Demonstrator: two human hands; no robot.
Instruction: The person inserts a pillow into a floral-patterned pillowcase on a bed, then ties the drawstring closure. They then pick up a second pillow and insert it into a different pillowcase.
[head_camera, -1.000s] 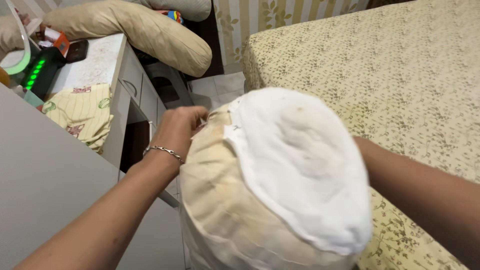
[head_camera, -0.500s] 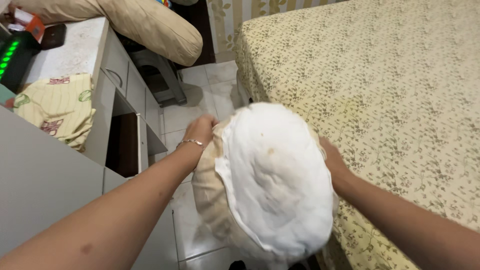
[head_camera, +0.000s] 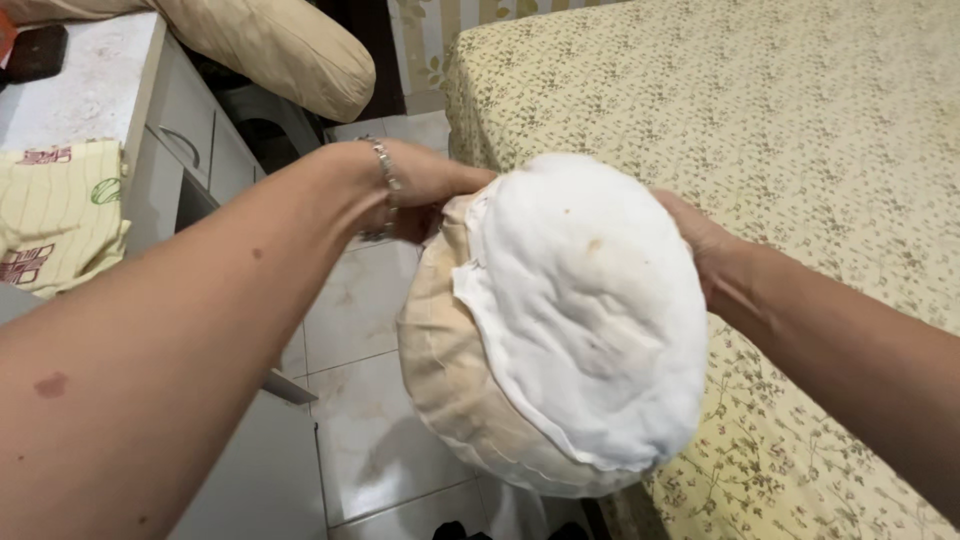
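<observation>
Bolster (head_camera: 560, 330) hangs end-on toward me between my two hands, over the floor (head_camera: 360, 330) just beside the bed (head_camera: 780, 130), its white end cap facing up and the cream cover bunched round its side. My left hand (head_camera: 425, 190) has its fingers closed on the cover's edge at the far rim, and my right hand (head_camera: 700, 240) presses the opposite side, though its fingers are hidden behind the bolster, so I cannot tell their grip. I judge I am mid-way through working the cover along the bolster, and the next move calls for a firm pinch on the cloth while the right hand steadies the roll.
</observation>
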